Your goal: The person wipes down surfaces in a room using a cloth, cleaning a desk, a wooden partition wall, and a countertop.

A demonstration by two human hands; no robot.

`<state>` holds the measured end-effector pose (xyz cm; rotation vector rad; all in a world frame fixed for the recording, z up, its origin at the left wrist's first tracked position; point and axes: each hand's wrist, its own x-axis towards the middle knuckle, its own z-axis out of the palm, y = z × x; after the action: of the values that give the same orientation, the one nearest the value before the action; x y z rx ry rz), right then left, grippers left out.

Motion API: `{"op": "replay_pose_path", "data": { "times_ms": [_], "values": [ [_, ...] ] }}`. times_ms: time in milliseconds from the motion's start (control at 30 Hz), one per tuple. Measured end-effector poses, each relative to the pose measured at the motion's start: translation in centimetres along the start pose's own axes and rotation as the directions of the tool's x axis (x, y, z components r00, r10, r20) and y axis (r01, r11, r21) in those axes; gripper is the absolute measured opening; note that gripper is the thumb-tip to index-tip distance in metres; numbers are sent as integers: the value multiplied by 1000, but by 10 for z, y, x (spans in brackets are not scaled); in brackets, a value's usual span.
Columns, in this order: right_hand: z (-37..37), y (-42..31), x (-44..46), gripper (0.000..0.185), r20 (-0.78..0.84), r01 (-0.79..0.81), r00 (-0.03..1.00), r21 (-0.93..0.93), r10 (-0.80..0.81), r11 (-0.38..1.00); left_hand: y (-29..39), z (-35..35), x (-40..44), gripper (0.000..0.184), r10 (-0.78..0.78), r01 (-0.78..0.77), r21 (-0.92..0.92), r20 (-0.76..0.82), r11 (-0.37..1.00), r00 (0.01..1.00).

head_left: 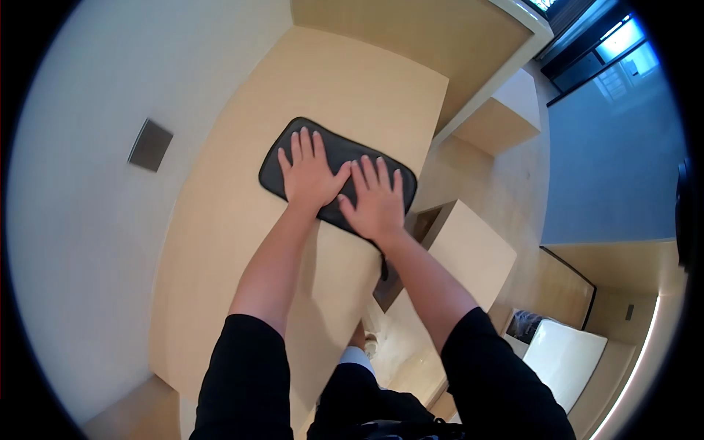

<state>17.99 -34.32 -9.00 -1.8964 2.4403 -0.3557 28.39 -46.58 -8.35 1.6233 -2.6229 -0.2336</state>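
A flat black case [339, 149] with rounded corners and a piped edge lies on the pale wooden tabletop [242, 213]. Its right end reaches the table's edge. From its near right corner a short dark strap [383, 268] hangs down. My left hand [308, 177] rests palm down on the left half of the case, fingers spread. On the right half lies my right hand [375, 199], also flat with fingers apart. The thumb of my left hand comes close to the fingers of my right. Both palms hide part of the case, and neither hand grips it.
A white wall with a grey square plate [150, 145] runs along the left. Behind the table stands a wooden panel [396, 29]. To the right are a pale wooden box [469, 246], a blue panel [616, 161] and a white cushion-like surface [563, 359].
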Motion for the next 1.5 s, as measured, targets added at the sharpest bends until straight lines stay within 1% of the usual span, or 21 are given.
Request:
{"op": "replay_pose_path", "data": {
  "times_ms": [67, 200, 267, 333, 400, 500, 533, 633, 733, 833, 933, 1000, 1033, 1133, 1233, 1333, 1367, 1400, 1433, 1467, 1500],
  "values": [
    [-1, 40, 33, 76, -3, 1, 1000, -4, -1, 1000, 22, 5, 47, 98, 77, -78, -22, -17, 997, 997],
    [1, 138, 106, 75, 31, -89, 995, -104, 92, 991, 99, 25, 144, 96, 181, -191, -138, -82, 972, 980],
    [22, 200, 131, 76, -72, 10, 997, -85, -16, 996, 131, 32, 180, 93, 186, -199, -172, -86, 965, 979],
    [21, 218, 160, 75, -31, -34, 999, -141, 30, 989, 151, 36, 212, 91, 192, -204, -190, -76, 960, 978],
    [15, 222, 190, 74, 12, -46, 999, -227, 50, 973, 154, 35, 236, 88, 154, -167, -216, -78, 962, 985],
    [9, 209, 229, 73, 93, -5, 995, -403, 47, 915, 143, 38, 266, 86, 140, -161, -226, -106, 961, 984],
    [7, 215, 231, 73, 94, 4, 995, -353, 31, 936, 148, 37, 269, 86, 135, -154, -210, -101, 966, 986],
    [13, 206, 258, 69, 81, 36, 997, -268, -14, 963, 122, 35, 292, 87, 95, -120, -186, -135, 975, 986],
    [17, 191, 287, 68, 89, 158, 986, -229, -141, 960, 91, 29, 307, 88, 34, -58, -164, -150, 985, 988],
    [28, 159, 319, 68, 86, 157, 986, -209, -142, 965, 56, 18, 332, 91, -2, -17, -123, -154, 992, 988],
    [50, 109, 360, 69, 82, 131, 990, -233, -115, 964, -8, 18, 363, 91, 58, -83, -127, -186, 988, 981],
    [55, 104, 377, 70, 83, 124, 991, -216, -108, 968, -15, 21, 372, 89, 59, -83, -109, -204, 991, 977],
    [53, 107, 378, 71, 72, 105, 993, -181, -93, 978, -9, 20, 372, 88, 66, -87, -98, -206, 991, 976],
    [55, 100, 373, 71, 76, 82, 995, -221, -67, 972, -15, 20, 370, 85, 91, -115, -103, -214, 988, 972],
    [56, 102, 372, 71, 97, 144, 987, -222, -125, 964, -21, 24, 367, 83, 104, -141, -141, -238, 980, 966],
    [44, 94, 366, 71, 107, 188, 980, -217, -168, 958, -21, 22, 353, 84, 63, -107, -169, -249, 980, 967],
    [39, 89, 358, 71, 124, 215, 974, -220, -191, 951, -25, 14, 341, 85, 47, -107, -204, -279, 973, 959],
    [35, 82, 356, 71, 125, 253, 965, -221, -230, 942, -33, 3, 327, 84, 36, -101, -243, -260, 965, 965],
    [27, 73, 353, 72, 123, 291, 955, -203, -271, 935, -38, -3, 316, 85, 1, -68, -247, -261, 967, 965],
    [34, 75, 343, 72, 152, 328, 940, -154, -305, 932, -36, 11, 301, 85, -40, -15, -240, -221, 971, 974],
    [35, 65, 332, 72, 156, 377, 919, -83, -361, 923, -43, 11, 274, 85, -117, 71, -235, -188, 969, 975]
  ]
}}
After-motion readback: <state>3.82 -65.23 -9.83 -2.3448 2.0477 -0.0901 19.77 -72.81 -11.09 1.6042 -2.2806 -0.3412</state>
